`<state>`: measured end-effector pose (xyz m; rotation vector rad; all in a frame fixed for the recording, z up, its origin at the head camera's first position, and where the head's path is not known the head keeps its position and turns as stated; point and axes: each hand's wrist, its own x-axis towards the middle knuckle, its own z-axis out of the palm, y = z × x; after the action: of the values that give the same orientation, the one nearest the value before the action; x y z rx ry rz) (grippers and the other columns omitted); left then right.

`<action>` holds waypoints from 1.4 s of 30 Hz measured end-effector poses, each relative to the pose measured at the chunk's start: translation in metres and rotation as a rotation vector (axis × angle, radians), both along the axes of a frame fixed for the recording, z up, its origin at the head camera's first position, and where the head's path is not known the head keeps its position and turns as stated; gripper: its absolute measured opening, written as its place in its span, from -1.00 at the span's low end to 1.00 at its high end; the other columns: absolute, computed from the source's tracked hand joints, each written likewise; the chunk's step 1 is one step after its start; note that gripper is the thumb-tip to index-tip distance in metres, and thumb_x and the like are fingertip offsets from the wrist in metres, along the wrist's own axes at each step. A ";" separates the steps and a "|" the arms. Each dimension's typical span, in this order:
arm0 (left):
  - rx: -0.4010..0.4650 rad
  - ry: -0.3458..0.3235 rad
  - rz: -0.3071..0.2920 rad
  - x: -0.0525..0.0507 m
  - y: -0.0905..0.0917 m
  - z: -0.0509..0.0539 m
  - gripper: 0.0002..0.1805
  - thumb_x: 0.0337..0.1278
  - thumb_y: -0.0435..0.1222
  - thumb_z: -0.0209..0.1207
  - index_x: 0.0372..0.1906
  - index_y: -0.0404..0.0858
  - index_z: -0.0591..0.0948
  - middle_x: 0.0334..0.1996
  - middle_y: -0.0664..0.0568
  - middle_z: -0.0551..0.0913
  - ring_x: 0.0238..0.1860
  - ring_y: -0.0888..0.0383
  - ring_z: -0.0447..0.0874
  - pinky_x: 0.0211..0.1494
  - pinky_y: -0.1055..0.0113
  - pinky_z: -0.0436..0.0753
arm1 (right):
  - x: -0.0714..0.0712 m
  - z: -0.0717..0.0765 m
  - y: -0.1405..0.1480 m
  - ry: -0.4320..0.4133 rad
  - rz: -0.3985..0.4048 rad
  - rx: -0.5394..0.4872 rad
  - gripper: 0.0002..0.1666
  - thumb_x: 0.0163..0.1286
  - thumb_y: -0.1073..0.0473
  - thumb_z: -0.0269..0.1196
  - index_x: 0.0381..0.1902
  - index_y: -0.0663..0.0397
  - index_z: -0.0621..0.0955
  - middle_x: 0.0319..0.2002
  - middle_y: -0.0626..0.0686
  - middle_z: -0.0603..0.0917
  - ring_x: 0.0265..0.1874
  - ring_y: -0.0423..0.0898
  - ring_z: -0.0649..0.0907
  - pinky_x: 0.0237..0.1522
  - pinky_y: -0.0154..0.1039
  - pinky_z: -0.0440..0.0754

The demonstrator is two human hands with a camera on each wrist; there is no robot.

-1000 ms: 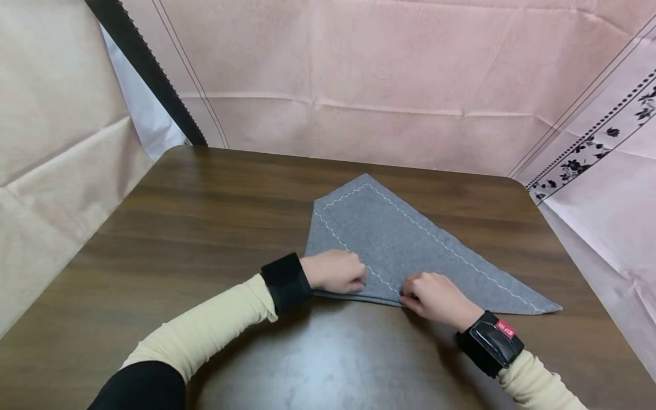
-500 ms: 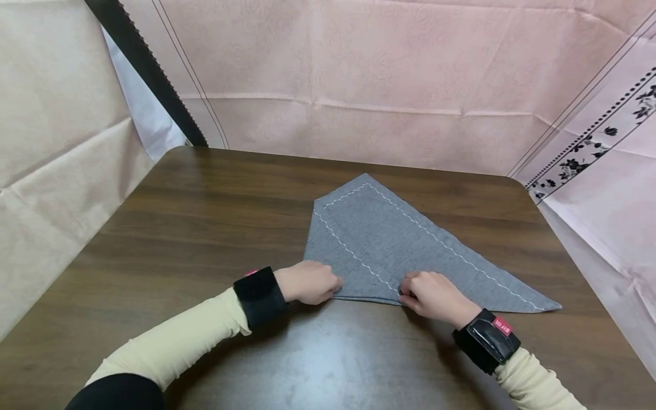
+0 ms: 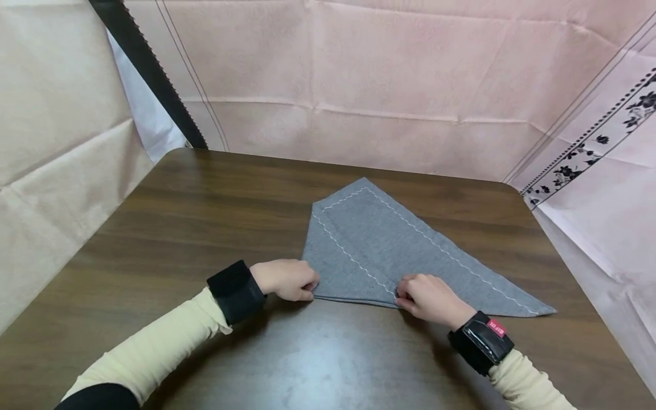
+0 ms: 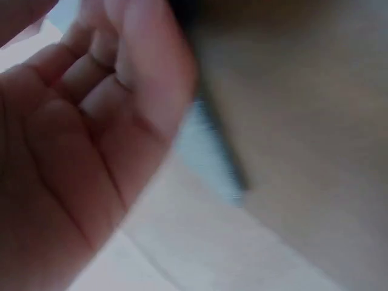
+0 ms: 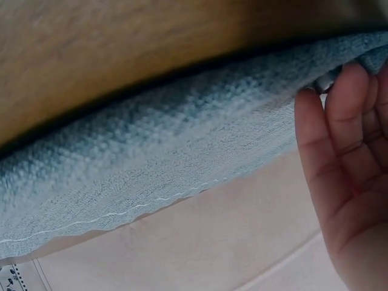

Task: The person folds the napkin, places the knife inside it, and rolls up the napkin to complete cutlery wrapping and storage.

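Observation:
A folded grey cloth with wavy white stitching lies on the brown table, pointed at the far end and at the right. At its near left corner, my left hand has curled fingers and pinches the edge. The left wrist view is blurred; there the curled left hand partly hides the cloth. My right hand pinches the near edge around its middle, where the stitching meets it. Up close, the thumb and fingers of the right hand grip a fold of the cloth.
The wooden table has rounded far corners. Behind it hangs a pale pink sheet with a black floral border at right. A cream sheet hangs along the left side. Black bands circle both wrists.
My left hand has slid left along the cloth's near edge, from beside the right hand to the left corner. The right hand keeps its place on the edge, and the cloth is nearly still.

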<state>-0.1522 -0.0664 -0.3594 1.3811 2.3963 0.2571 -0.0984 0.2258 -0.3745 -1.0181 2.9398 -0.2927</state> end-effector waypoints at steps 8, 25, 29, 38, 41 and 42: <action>-0.018 0.251 -0.118 0.010 0.082 0.011 -0.84 0.24 -0.25 0.02 -0.43 -0.14 0.53 -0.52 0.10 0.51 -0.52 0.22 0.46 -0.44 0.34 0.44 | -0.004 0.000 -0.006 0.024 -0.004 -0.002 -0.77 0.10 0.23 0.33 -0.65 -0.03 0.51 -0.64 -0.18 0.35 -0.66 -0.30 0.31 -0.61 -0.41 0.29; 0.045 0.181 -0.110 0.012 0.122 -0.020 -0.62 0.12 -0.32 0.11 -0.75 -0.10 0.29 -0.75 0.19 0.19 -0.68 0.31 0.17 -0.56 0.50 0.20 | 0.001 -0.010 -0.001 -0.131 -0.012 -0.199 -0.81 0.10 0.26 0.32 -0.59 -0.04 0.52 -0.63 -0.23 0.43 -0.63 -0.38 0.38 -0.57 -0.44 0.38; -0.020 0.178 -0.091 0.011 0.130 -0.021 -0.59 0.10 -0.31 0.12 -0.77 -0.08 0.26 -0.77 0.19 0.15 -0.70 0.30 0.11 -0.60 0.50 0.15 | 0.008 -0.008 0.020 -0.237 -0.067 -0.204 -0.77 0.18 0.19 0.27 -0.59 -0.08 0.46 -0.69 -0.25 0.36 -0.68 -0.39 0.32 -0.62 -0.44 0.31; -0.075 0.095 -0.094 0.004 0.148 -0.014 -0.56 0.10 -0.28 0.13 -0.79 -0.09 0.24 -0.82 0.20 0.09 -0.74 0.30 -0.01 -0.62 0.49 0.08 | 0.024 -0.009 0.103 -0.126 -0.346 -0.209 -0.68 0.23 0.14 0.23 -0.67 -0.08 0.40 -0.72 -0.24 0.27 -0.71 -0.36 0.26 -0.61 -0.40 0.23; -0.080 0.089 -0.103 0.003 0.152 -0.010 -0.55 0.12 -0.27 0.13 -0.80 -0.10 0.24 -0.83 0.20 0.08 -0.75 0.30 -0.01 -0.62 0.50 0.08 | 0.025 -0.008 0.126 -0.101 -0.448 -0.190 -0.66 0.22 0.15 0.23 -0.69 -0.06 0.38 -0.74 -0.22 0.24 -0.71 -0.33 0.26 -0.60 -0.38 0.21; -0.079 0.088 -0.106 0.002 0.153 -0.009 -0.54 0.13 -0.27 0.13 -0.80 -0.10 0.24 -0.83 0.19 0.08 -0.75 0.30 -0.03 -0.62 0.49 0.07 | 0.026 -0.007 0.132 -0.107 -0.475 -0.178 -0.66 0.22 0.15 0.22 -0.69 -0.05 0.37 -0.74 -0.20 0.24 -0.71 -0.31 0.26 -0.59 -0.37 0.21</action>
<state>-0.1498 0.0862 -0.3684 1.5057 2.3655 0.0744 -0.0724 0.3582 -0.3812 -0.2804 3.0560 -0.6024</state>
